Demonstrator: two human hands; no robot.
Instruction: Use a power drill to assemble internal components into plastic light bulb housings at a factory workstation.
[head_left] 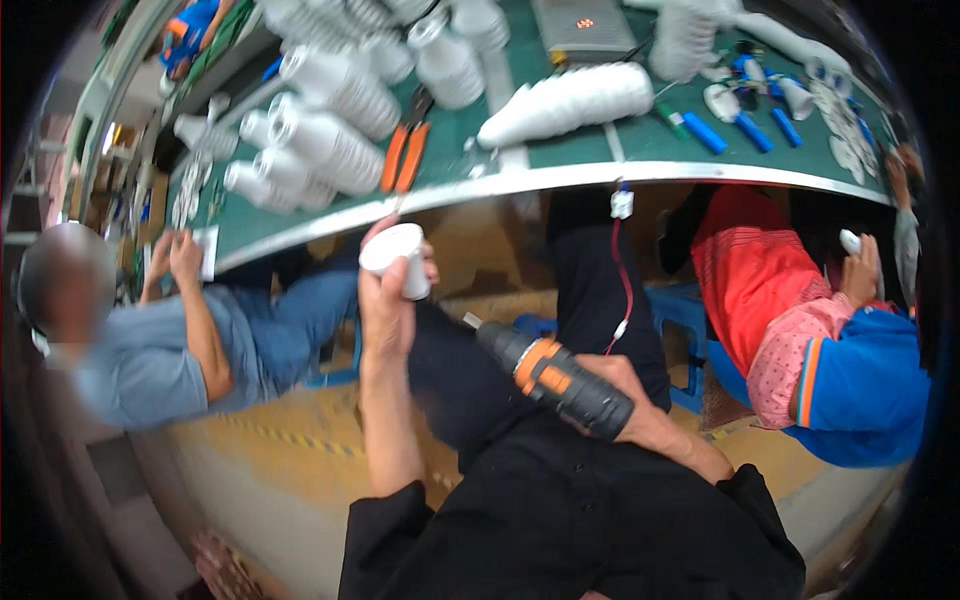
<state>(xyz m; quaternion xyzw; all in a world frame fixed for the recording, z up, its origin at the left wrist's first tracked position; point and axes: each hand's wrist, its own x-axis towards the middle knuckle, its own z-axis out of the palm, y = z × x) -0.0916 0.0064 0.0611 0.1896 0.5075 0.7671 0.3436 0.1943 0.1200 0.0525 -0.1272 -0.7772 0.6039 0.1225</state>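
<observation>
My left hand [384,305] is closed round a white round plastic part [393,248], shaped like a small cup, just in front of the table's edge. Its wider end faces up towards me. In my right hand [628,388] is a cordless drill [560,380], dark with orange patches, held over my lap. The bit points up and left, towards the white part but apart from it. My right fingers are partly hidden behind the drill's body. Orange-handled pliers [405,155] lie on the table beyond my left hand.
A green worktable [240,225] with a pale metal edge carries several white ribbed housings [335,145], a grey box [585,30] with a red display, and blue cylinders [705,132]. A red cable [622,270] hangs over the edge. People sit left [150,370] and right [850,385].
</observation>
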